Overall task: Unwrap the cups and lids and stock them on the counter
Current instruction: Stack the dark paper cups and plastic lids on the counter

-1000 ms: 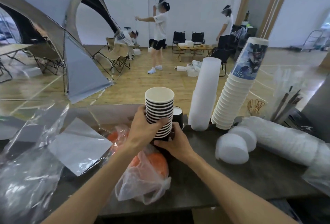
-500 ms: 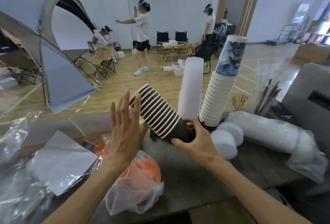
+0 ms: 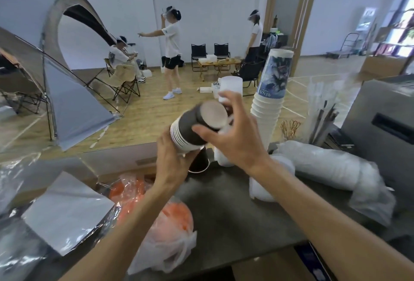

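A stack of dark brown paper cups (image 3: pixel 192 127) with white rims is lifted above the counter and tipped over, its bottom facing me. My left hand (image 3: pixel 173 162) holds the rim end from below. My right hand (image 3: pixel 235 137) grips the bottom end with curled fingers. One dark cup (image 3: pixel 199 163) stands on the grey counter (image 3: pixel 235 213) under the stack. Behind my right hand stand a tall white cup stack (image 3: pixel 226 123) and a printed white cup stack (image 3: pixel 271 96). White lids in plastic wrap (image 3: pixel 331 164) lie at the right.
A bag of orange lids (image 3: pixel 170 231) lies at the front left beside crumpled clear wrap (image 3: pixel 56 211). Straws (image 3: pixel 322 114) and a grey machine (image 3: pixel 385 123) stand at the right. A loose white lid pile (image 3: pixel 262 191) lies near my right forearm. People and a tent are beyond the counter.
The dark cup stack has gone from upright on the counter to tilted, then lifted with its bottom toward me. My left hand, spread open half a second ago, now holds its rim end.
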`<state>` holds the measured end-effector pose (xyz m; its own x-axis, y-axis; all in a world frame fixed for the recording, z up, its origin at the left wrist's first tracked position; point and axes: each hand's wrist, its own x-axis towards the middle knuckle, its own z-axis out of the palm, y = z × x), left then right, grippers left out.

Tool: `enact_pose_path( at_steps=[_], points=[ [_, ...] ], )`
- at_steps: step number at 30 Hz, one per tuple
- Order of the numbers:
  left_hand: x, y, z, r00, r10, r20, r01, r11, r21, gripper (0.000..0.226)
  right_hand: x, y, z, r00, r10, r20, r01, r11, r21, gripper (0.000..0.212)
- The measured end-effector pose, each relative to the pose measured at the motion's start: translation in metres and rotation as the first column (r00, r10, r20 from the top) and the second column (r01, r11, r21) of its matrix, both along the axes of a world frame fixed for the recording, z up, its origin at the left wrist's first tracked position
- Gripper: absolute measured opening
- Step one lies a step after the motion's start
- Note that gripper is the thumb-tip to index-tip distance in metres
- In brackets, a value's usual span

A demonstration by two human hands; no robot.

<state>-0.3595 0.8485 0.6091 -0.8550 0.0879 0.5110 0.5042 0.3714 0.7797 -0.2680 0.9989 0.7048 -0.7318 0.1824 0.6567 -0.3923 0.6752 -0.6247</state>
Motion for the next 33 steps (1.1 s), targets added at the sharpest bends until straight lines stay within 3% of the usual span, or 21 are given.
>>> enact_pose_path(
  at_steps=[4,8,14,18,22,33],
  points=[
    [-0.016,0.03,0.013,0.951,-0.131,0.281,0.039,0.95,0.31,0.065,-0.042,-0.021,0.033,0.997,-0.039,-0.061,0.044,0.994,0.097,0.065],
    [-0.02,0.039,0.003,0.92,-0.15,0.362,-0.015,0.909,0.415,0.059,-0.068,-0.033,0.03,0.998,-0.05,-0.027,0.054,0.986,0.157,0.06],
    [-0.031,0.033,-0.011,0.867,-0.091,0.489,-0.068,0.952,0.297,0.067,-0.084,-0.029,0.013,0.995,-0.072,0.072,0.063,0.991,0.114,0.063],
    [-0.03,0.031,-0.024,0.864,-0.104,0.492,-0.022,0.969,0.244,0.055,-0.097,-0.022,-0.011,0.979,-0.112,0.17,0.102,0.993,0.064,0.061],
    [-0.03,0.032,-0.035,0.852,-0.041,0.521,-0.053,0.985,0.164,0.065,-0.104,-0.015,-0.029,0.968,-0.14,0.207,0.14,0.99,0.014,0.058],
    [-0.038,0.034,-0.042,0.873,0.011,0.487,-0.026,0.999,0.023,0.066,-0.112,-0.009,-0.045,0.96,-0.117,0.254,0.141,0.987,-0.078,0.06]
  ],
)
